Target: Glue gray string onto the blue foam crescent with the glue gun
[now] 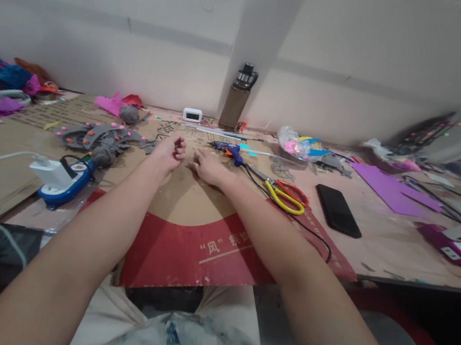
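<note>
My left hand point(169, 153) is held just above the cardboard, its fingers curled inward; whatever may be between them is too small or hidden to make out. Beside it, my right hand point(210, 167) rests palm down on the cardboard point(181, 202) with its fingers spread. A blue hot glue gun point(234, 152) lies just beyond the right hand, a clear glue stick trailing from it to the right. Scissors point(286, 196) with red and yellow handles lie beside my right forearm. To the left sits a grey felt-like piece point(95, 135) dotted with pink and orange balls.
A blue power strip point(61, 194) with a white plug and cable stands at left. A dark bottle point(235, 103) and small white clock point(192, 115) stand by the wall. At right lie a black phone point(338, 210), purple sheet point(391, 189) and magenta power strip point(450, 244).
</note>
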Motion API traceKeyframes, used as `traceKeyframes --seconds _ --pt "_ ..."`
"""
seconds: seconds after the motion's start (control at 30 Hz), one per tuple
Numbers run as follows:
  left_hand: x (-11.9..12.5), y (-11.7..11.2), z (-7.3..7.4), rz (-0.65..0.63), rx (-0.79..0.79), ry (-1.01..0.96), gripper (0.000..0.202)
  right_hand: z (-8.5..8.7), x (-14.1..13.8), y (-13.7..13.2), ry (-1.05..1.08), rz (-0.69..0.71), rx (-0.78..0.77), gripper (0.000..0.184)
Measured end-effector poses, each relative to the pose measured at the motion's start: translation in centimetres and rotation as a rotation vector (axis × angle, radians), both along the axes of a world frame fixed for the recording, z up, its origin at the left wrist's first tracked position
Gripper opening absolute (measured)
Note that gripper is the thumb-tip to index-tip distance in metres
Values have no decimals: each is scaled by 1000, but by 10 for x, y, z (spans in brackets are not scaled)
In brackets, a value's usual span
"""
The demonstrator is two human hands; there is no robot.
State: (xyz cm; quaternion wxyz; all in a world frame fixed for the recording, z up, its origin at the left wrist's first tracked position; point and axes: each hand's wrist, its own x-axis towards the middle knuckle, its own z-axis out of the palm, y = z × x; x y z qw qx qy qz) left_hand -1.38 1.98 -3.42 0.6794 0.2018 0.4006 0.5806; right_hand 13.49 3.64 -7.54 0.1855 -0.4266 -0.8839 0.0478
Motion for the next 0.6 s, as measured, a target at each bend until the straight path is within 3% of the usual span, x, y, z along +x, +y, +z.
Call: traceKeyframes --seconds 0.1,0.27,0.5,0.6 --pt "-2 1 -2 -2 -5 -4 21 -3 -4 -6 -106 9 -9 44" --pt "-3 3 -5 -11 12 -10 20 11 1 -14 -180 78 -43 36" --pt "-5 3 -2 6 3 -8 20 25 13 -9 -188 10 -80 40" --pt "-3 1 -1 13 8 -6 20 23 17 -3 -177 -21 9 38"
